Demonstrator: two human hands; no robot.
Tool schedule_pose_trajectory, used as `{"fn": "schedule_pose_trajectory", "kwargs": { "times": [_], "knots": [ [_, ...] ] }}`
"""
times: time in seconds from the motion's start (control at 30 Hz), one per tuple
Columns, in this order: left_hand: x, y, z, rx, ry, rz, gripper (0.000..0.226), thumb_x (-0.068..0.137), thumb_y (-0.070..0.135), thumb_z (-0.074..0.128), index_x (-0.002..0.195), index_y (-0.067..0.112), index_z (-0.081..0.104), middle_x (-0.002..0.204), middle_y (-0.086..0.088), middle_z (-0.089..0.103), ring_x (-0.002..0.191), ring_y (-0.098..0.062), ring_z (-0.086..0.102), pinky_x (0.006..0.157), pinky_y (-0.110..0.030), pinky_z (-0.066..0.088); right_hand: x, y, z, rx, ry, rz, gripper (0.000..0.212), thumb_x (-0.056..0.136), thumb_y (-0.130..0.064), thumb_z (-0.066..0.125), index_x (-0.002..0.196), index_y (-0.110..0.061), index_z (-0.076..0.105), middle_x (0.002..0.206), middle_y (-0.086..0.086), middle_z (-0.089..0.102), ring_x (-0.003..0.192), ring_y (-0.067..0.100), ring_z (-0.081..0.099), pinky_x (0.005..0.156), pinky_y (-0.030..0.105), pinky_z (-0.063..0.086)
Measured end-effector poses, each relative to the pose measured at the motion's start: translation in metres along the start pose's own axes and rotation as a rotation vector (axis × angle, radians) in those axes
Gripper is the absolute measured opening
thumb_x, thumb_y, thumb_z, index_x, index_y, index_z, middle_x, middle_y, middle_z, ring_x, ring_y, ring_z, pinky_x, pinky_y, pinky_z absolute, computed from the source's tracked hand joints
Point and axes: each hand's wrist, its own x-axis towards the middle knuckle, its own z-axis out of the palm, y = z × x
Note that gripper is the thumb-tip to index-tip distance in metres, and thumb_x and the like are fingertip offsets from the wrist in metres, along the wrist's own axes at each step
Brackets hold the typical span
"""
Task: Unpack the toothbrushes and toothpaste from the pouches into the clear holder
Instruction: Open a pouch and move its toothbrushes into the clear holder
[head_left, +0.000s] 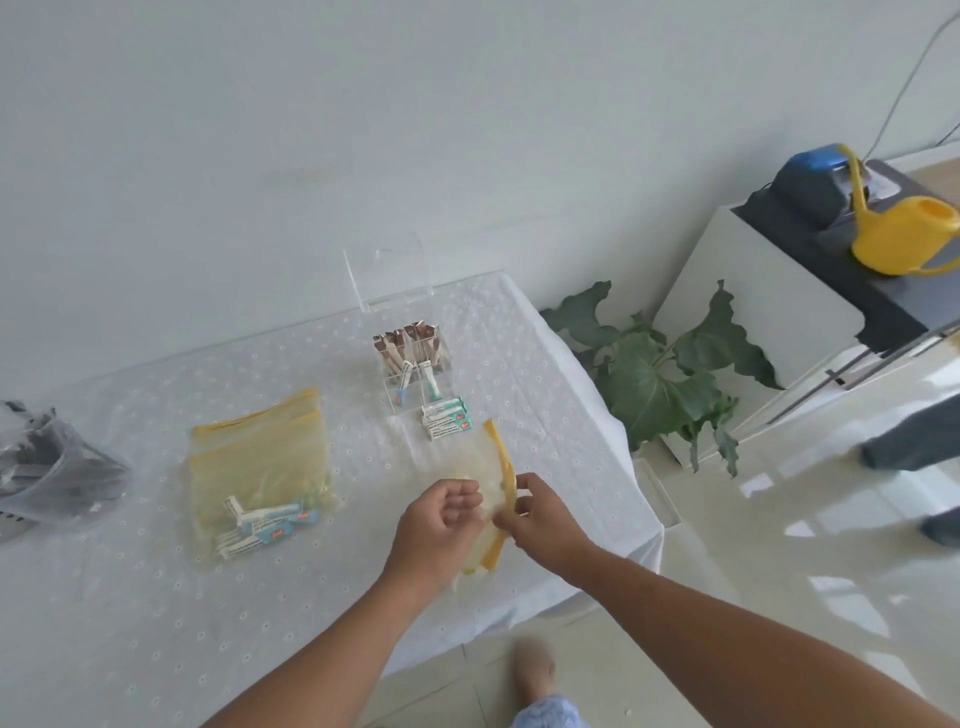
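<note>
Both hands, the left hand (441, 512) and right hand (540, 519), pinch a yellow-zip pouch (491, 478) over the table (130, 597), just in front of the clear holder (415, 374). Toothpaste boxes (447, 422) lie against the holder's near side; a stack of pouches (260, 467) lies to its left.

Home room, tablecloth-covered table (156, 597), houseplant (660, 374), yellow watering can (904, 239)
</note>
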Motion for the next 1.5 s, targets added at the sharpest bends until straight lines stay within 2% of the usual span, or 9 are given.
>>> {"fn": "schedule_pose_trajectory", "kwargs": {
  "times": [0.17,0.33,0.53,0.7,0.87,1.1,1.23,1.33,1.5],
  "knots": [
    [0.008,-0.01,0.017,0.29,-0.005,0.145,0.027,0.086,0.018,0.076,0.104,0.034,0.064,0.109,0.019,0.065,0.096,-0.004,0.061,0.08,-0.013,0.047,0.01,0.014,-0.04,0.21,0.041,0.151,0.022,0.098,-0.015,0.056,0.118,-0.024,0.06,0.106,0.009,0.075,0.094,0.025,0.073,0.073,0.034,0.06],
    [0.019,-0.017,0.035,0.717,-0.084,0.261,0.041,0.083,0.041,0.074,0.122,0.033,0.061,0.121,0.015,0.051,0.112,-0.011,0.053,0.096,-0.03,0.048,0.027,0.037,-0.077,0.143,0.119,0.263,0.029,0.098,-0.021,0.055,0.126,-0.027,0.051,0.107,0.005,0.073,0.097,0.023,0.07,0.085,0.04,0.06],
    [0.029,-0.01,0.074,0.828,-0.09,0.344,0.046,0.085,0.046,0.07,0.127,0.029,0.059,0.13,0.01,0.05,0.119,-0.016,0.053,0.099,-0.032,0.045,0.035,0.043,-0.107,-0.059,0.073,0.226,0.029,0.096,-0.02,0.051,0.125,-0.022,0.052,0.107,0.005,0.069,0.098,0.028,0.07,0.091,0.05,0.06],
    [0.044,-0.01,0.1,0.991,-0.081,0.43,0.058,0.074,0.047,0.078,0.126,0.025,0.061,0.134,0.003,0.054,0.122,-0.023,0.058,0.096,-0.039,0.05,0.042,0.045,-0.122,-0.265,0.087,0.117,0.016,0.096,-0.015,0.052,0.107,-0.022,0.061,0.084,-0.002,0.063,0.081,0.026,0.066,0.079,0.042,0.06],
    [0.056,-0.009,0.112,1.206,-0.061,0.41,0.082,0.07,0.061,0.077,0.141,0.036,0.045,0.15,0.004,0.04,0.129,-0.02,0.051,0.102,-0.054,0.041,0.044,0.05,-0.134,-0.497,0.067,0.073,0.02,0.099,-0.018,0.048,0.083,-0.03,0.046,0.066,-0.009,0.054,0.065,0.019,0.053,0.062,0.031,0.045],
    [0.064,-0.01,0.126,1.263,-0.1,0.312,0.094,0.07,0.074,0.065,0.149,0.034,0.031,0.151,0.006,0.034,0.127,-0.023,0.049,0.099,-0.051,0.037,0.043,0.054,-0.148,-0.835,0.235,0.067,0.034,0.102,-0.021,0.047,0.135,-0.025,0.045,0.119,-0.001,0.056,0.104,0.027,0.06,0.07,0.038,0.045],
    [0.068,-0.008,0.132,1.267,-0.135,0.27,0.093,0.072,0.072,0.062,0.149,0.032,0.03,0.147,0.003,0.04,0.126,-0.027,0.046,0.098,-0.05,0.036,0.037,0.062,-0.137,-0.97,0.423,-0.384,0.05,0.077,-0.001,0.074,0.123,-0.02,0.063,0.113,0.004,0.063,0.088,0.029,0.065,0.071,0.04,0.053],
    [0.07,-0.005,0.134,1.25,-0.161,0.242,0.088,0.073,0.07,0.063,0.146,0.031,0.033,0.146,0.002,0.04,0.127,-0.028,0.045,0.097,-0.049,0.038,0.038,0.065,-0.131,-1.072,0.277,-0.554,0.038,0.084,-0.009,0.07,0.121,-0.018,0.068,0.119,0.003,0.064,0.085,0.029,0.065,0.071,0.04,0.05],
    [0.072,-0.005,0.133,1.243,-0.201,0.18,0.084,0.07,0.073,0.065,0.138,0.031,0.038,0.142,0.004,0.039,0.126,-0.027,0.043,0.096,-0.05,0.039,0.041,0.061,-0.135,-1.097,0.046,-0.254,0.05,0.106,-0.046,0.045,0.15,-0.024,0.042,0.156,-0.004,0.038,0.128,0.026,0.05,0.102,0.042,0.042]
  ]
}}
